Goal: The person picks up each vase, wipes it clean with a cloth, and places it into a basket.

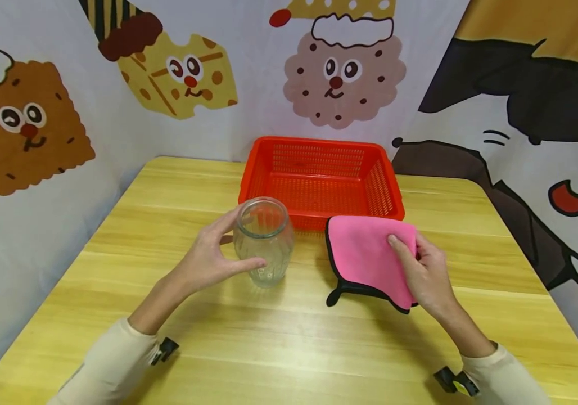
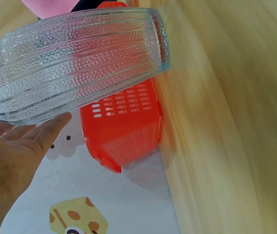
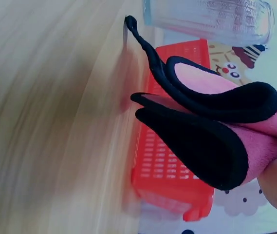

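A clear ribbed glass jar [image 1: 267, 256] is upright with its wide mouth uncovered, left of the table's middle. My left hand [image 1: 207, 260] holds it from the left side, thumb across the near face and fingers round the far side. In the left wrist view, the jar's textured wall [image 2: 75, 66] shows between thumb and fingers, its base close to the tabletop. To the right, my right hand [image 1: 432, 278] pinches a folded pink cloth [image 1: 365, 253] with black edging, thumb on top. The right wrist view shows the cloth's black underside [image 3: 196, 146] in loose folds and a small hanging loop.
A red plastic basket [image 1: 319, 221] with slotted walls stands at the back of the wooden table [image 1: 289, 349], just beyond the jar and cloth. Behind the table hangs a white backdrop [image 1: 253, 73] printed with cartoon biscuits and cheese.
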The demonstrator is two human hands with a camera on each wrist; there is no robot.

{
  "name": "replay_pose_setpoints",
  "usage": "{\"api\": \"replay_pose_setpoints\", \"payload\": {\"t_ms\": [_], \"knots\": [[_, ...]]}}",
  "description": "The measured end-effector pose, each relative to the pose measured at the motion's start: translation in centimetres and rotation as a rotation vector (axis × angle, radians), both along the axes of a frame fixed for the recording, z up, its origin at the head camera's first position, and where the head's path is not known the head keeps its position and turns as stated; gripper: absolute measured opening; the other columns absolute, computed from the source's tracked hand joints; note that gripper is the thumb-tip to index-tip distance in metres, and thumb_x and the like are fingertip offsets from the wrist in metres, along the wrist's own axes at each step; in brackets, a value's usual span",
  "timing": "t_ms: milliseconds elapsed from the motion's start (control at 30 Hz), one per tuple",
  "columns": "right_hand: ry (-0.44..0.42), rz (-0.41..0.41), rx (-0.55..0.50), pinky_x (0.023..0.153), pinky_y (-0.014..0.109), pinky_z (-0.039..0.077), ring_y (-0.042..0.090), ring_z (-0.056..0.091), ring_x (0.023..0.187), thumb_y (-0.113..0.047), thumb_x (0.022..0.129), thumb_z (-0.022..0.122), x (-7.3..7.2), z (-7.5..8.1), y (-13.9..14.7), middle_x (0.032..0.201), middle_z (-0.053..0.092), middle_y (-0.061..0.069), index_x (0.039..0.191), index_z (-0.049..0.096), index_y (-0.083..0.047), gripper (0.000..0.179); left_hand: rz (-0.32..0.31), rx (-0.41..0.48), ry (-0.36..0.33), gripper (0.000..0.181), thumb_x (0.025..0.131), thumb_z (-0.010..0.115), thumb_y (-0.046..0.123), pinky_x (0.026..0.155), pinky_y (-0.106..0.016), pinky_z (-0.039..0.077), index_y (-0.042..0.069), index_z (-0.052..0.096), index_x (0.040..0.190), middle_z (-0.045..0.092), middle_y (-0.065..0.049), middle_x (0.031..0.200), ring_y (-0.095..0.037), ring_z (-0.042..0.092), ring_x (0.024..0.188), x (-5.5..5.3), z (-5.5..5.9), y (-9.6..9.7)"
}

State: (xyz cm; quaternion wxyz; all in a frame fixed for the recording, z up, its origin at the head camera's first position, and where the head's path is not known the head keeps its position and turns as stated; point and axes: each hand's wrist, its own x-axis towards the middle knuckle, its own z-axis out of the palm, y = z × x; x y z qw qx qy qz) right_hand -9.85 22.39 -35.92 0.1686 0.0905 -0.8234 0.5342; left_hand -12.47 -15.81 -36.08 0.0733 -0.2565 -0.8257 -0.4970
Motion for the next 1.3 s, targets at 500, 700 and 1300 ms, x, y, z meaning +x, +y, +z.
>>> {"api": "replay_pose_setpoints", "payload": {"t_ms": [500,700,1300], "knots": [[0.161,0.077,-0.126,0.051,0.020,0.053,0.015,0.063,0.060,0.002,0.099,0.063,-1.0,0.9,-3.2,0.078,0.064,0.014,0.112,0.070,0.004,0.015,-0.080,0.033,0.023,0.098,0.076,0.093,0.027,0.090,-0.044,0.056,0.033,0.039,0.157,0.053,0.006,0.145,-0.018,0.054,0.125,-0.5,-0.4,3.1],[0.183,0.104,-0.109,0.051,0.020,0.053,0.015,0.061,0.060,0.006,0.098,0.063,-1.2,1.0,-3.9,0.078,0.062,0.013,0.113,0.070,0.003,0.017,-0.105,0.026,0.028,0.099,0.077,0.093,0.029,0.091,-0.045,0.055,0.033,0.036,0.159,0.052,0.003,0.147,-0.019,0.054,0.125,-0.5,-0.3,3.9],[0.348,0.286,-0.006,0.078,0.023,0.059,0.020,0.069,0.089,0.013,0.090,0.068,-1.6,0.7,-4.8,0.127,0.069,0.011,0.127,0.069,0.002,0.038,-0.111,-0.017,0.026,0.104,0.080,0.090,0.034,0.098,-0.041,0.052,0.031,0.026,0.162,0.044,0.001,0.154,-0.020,0.051,0.131,-0.3,-0.6,6.0]]}}
